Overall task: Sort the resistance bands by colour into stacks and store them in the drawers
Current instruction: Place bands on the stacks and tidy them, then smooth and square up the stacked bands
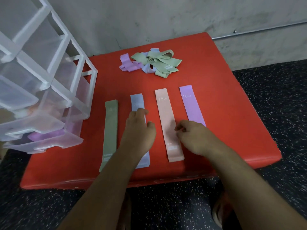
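Four flat stacks of bands lie side by side on the red mat point(224, 100): green point(110, 130), blue point(137, 101), pink point(163, 113) and purple point(191, 103). My left hand point(138, 130) rests flat on the blue stack, fingers pressing it down. My right hand point(192, 138) hovers between the pink and purple stacks with fingers loosely curled, holding nothing that I can see. A tangled heap of unsorted bands point(152, 63), mostly green with purple and blue, sits at the mat's far side.
A translucent plastic drawer unit point(49, 77) stands at the left on the mat's corner, its lower drawers pulled out; the bottom one point(46, 140) holds purple bands. A grey wall is behind, speckled dark floor around the mat.
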